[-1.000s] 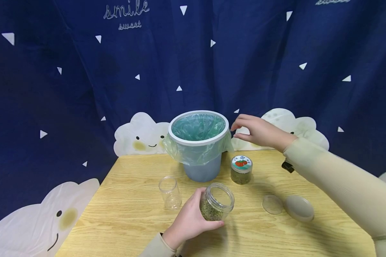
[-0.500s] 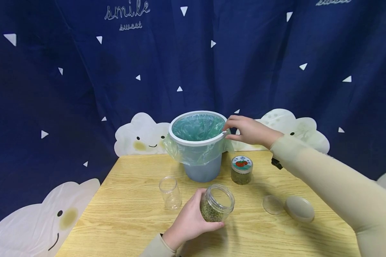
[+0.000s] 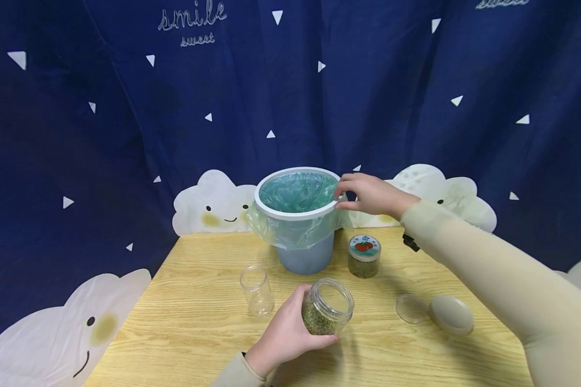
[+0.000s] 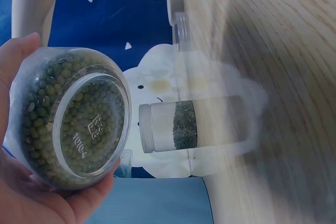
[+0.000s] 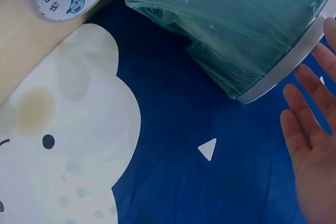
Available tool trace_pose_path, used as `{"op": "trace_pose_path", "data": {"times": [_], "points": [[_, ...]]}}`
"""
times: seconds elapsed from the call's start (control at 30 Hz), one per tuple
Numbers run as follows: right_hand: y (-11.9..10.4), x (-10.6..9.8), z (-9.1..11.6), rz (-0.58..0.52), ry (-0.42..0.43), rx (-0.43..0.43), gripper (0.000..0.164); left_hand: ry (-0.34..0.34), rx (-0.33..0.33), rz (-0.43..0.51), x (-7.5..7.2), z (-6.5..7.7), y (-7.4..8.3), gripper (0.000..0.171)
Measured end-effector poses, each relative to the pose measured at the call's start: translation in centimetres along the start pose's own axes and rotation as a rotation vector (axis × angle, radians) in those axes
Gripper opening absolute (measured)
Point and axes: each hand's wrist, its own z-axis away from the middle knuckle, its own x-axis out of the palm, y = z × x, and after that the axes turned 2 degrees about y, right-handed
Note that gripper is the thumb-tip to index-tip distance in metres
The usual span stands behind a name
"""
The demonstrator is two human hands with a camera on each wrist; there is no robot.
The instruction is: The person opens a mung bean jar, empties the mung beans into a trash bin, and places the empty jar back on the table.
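My left hand (image 3: 290, 328) grips a clear open-mouthed jar (image 3: 336, 322) of green mung beans, tilted over the table. In the left wrist view the jar's base (image 4: 94, 124) faces the camera. My right hand (image 3: 370, 194) is at the right side of the white rim (image 3: 295, 216) of a small blue-grey bin (image 3: 305, 260) lined with a green plastic bag (image 3: 290, 234). Its fingers reach over the rim, with the thumb outside. In the right wrist view the fingers (image 5: 310, 93) look loosely extended beside the rim; the thumb is hidden there.
A lidded jar (image 3: 364, 258) with a tomato label stands right of the bin. An upright clear cylinder (image 3: 257, 293) is left of my left hand. A clear disc (image 3: 410, 309) and a pale lid (image 3: 450, 314) lie on the wooden table (image 3: 198, 312) at right.
My right hand has moved left, from beside the bin to its rim, and slowed in the last half second. The left hand holds the jar in the same place.
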Motion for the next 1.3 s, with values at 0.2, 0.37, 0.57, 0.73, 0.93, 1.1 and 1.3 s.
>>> {"op": "trace_pose_path", "data": {"times": [0.2, 0.37, 0.57, 0.73, 0.93, 1.1, 1.3], "points": [[-0.1, -0.1, -0.2, -0.016, -0.011, -0.014, 0.017, -0.010, -0.006, 0.007, 0.0, 0.0, 0.0, 0.090], [-0.2, -0.1, -0.4, -0.023, -0.024, -0.011, 0.014, -0.012, -0.009, -0.003, 0.0, 0.1, 0.0, 0.092], [-0.4, -0.1, -0.6, 0.001, -0.039, -0.012, 0.014, -0.008, -0.010, 0.000, 0.0, 0.2, -0.1, 0.090], [-0.6, -0.2, -0.7, 0.006, -0.055, -0.003, 0.015, 0.006, -0.004, -0.016, -0.1, 0.2, -0.1, 0.093], [-0.8, -0.4, -0.6, 0.018, -0.066, 0.011, 0.015, 0.036, 0.011, -0.037, -0.6, 0.1, 0.0, 0.093], [-0.8, -0.4, -0.7, 0.016, -0.073, 0.020, 0.016, 0.060, 0.009, -0.024, -1.7, 0.0, 0.3, 0.095], [-0.6, -0.3, -0.7, 0.017, -0.073, 0.020, 0.017, 0.140, 0.031, -0.032, -3.8, -0.3, 0.9, 0.096]]}}
